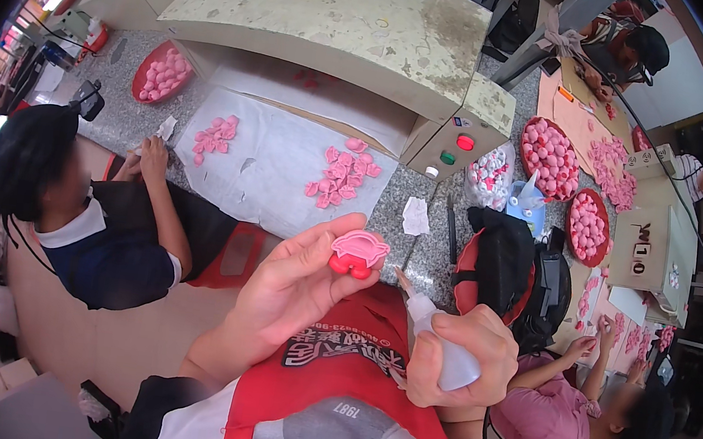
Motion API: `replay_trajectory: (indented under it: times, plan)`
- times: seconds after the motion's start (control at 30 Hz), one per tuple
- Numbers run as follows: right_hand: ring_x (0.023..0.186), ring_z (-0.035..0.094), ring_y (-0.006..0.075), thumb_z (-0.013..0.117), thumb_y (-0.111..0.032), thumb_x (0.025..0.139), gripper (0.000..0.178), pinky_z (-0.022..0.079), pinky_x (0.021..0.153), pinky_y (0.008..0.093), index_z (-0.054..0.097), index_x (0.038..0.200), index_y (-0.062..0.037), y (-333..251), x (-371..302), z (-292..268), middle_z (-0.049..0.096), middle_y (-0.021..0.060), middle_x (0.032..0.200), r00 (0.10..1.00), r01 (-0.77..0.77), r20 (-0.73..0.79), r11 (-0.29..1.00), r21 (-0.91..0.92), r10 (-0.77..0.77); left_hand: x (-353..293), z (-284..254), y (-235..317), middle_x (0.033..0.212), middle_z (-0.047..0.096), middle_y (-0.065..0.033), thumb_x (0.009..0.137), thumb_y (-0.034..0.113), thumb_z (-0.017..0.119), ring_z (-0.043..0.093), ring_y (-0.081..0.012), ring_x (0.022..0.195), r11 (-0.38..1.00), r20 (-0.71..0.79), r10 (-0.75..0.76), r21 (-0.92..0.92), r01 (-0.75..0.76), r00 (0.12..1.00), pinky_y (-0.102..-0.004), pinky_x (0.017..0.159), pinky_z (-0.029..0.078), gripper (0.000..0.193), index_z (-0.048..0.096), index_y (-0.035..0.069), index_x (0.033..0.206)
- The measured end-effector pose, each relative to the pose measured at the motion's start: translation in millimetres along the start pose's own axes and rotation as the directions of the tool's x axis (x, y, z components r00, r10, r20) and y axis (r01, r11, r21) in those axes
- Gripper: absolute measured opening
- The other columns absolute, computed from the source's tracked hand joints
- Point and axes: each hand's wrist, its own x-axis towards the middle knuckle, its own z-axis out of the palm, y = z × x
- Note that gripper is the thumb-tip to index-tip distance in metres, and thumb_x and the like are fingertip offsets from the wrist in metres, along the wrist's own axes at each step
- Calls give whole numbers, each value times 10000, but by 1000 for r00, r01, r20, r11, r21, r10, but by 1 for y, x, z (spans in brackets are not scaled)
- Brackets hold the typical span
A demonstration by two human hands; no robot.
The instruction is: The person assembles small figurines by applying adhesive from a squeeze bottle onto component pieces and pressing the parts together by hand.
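Between the thumb and fingers of my left hand (301,275) is a small pink and red plastic piece (358,252), its hollow pink side facing up and rounded red parts below. My right hand (466,356) is wrapped round a translucent white squeeze bottle (442,340). The bottle's narrow tip points up and left toward the piece, a short gap apart from it. Beyond my hands, two groups of pink pieces (341,176) lie on a white sheet (255,186) that runs into the opening of a cream metal machine.
The machine (322,27) has red and green buttons on its right end. Red bowls (589,229) of pink pieces, a bag of mixed pieces (490,177) and a black bag (496,259) stand to the right. Co-workers sit at left (97,215) and right (560,412).
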Motion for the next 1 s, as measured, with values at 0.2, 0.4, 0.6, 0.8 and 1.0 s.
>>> replay_trajectory:
  times: [0.2, 0.4, 0.6, 0.8, 1.0]
  plan:
    - [440, 507, 133, 655, -8, 583, 319, 395, 426, 231, 528, 876, -25, 0, -1, 0, 595, 24, 667, 1000, 9, 16, 1000, 2, -9, -1, 0, -1, 1120, 505, -142, 893, 172, 460, 516, -218, 1035, 1000, -3, 4, -7, -4, 1000, -354, 927, 426, 369, 404, -35, 1194]
    - [430, 497, 134, 653, -6, 586, 319, 384, 415, 231, 518, 874, -22, 1, 0, 1, 589, 23, 657, 999, 36, 20, 999, -14, -36, -1, 1, -2, 1118, 507, -141, 895, 162, 456, 515, -213, 1035, 1000, -7, 30, 7, -30, 1000, -357, 928, 425, 365, 403, -39, 1194]
    - [420, 488, 129, 651, -3, 591, 312, 377, 403, 225, 513, 870, -17, 0, 1, 0, 588, 21, 658, 997, 54, 62, 998, -8, -54, -1, 0, -4, 1142, 484, -173, 878, 134, 476, 505, -257, 1052, 999, -21, 39, -16, -40, 999, -378, 924, 426, 364, 404, -25, 1198]
    - [422, 495, 128, 655, -9, 590, 314, 386, 404, 229, 514, 871, -18, -1, 0, -1, 590, 18, 671, 995, 62, 81, 998, -10, -61, 0, -1, -5, 1172, 456, -203, 861, 114, 499, 497, -306, 1063, 998, -45, 41, -36, -42, 998, -394, 916, 432, 376, 404, -8, 1204]
    - [430, 506, 132, 660, -13, 587, 323, 395, 408, 231, 518, 877, -17, -2, -2, 0, 590, 18, 673, 996, 42, 80, 999, 8, -43, -2, 0, -5, 1178, 455, -194, 861, 123, 499, 493, -310, 1066, 999, -60, 20, -45, -23, 998, -387, 917, 430, 392, 390, 5, 1219]
